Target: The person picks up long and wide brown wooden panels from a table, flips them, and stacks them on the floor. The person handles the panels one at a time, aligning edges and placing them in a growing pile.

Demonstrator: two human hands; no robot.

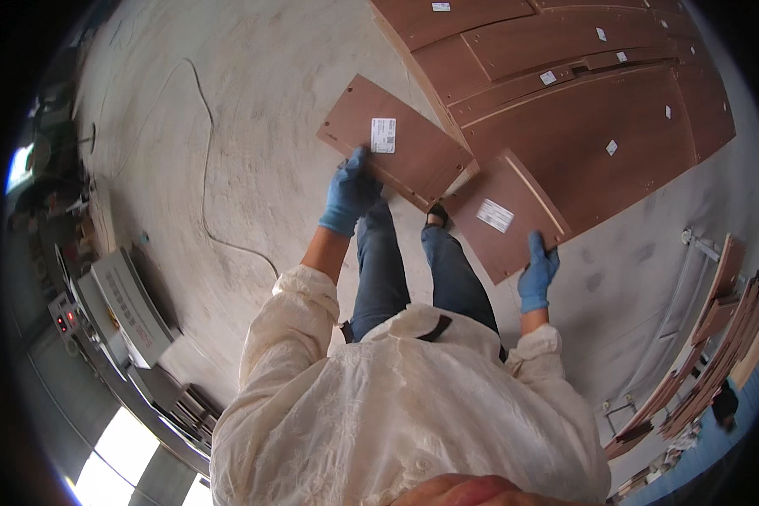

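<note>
Both my hands wear blue gloves. My left hand point(352, 192) is closed on the near edge of a brown rectangular wooden panel point(430, 152), which carries a white label and small holes near its corners. Closed on the right edge of a second brown panel point(523, 202) is my right hand point(538, 274); this one has a white label and a pale groove along one long side. Both panels are held up in front of my legs, tilted apart, their inner corners close together. I cannot tell whether those corners touch. The fingers beneath the panels are hidden.
Large stacked brown panels point(582, 126) with white labels lie at the far right, just beyond the held pieces. A thin cable point(208, 152) snakes over the concrete floor on the left. A machine point(126, 308) stands at left. More boards point(708, 363) lean on a rack at right.
</note>
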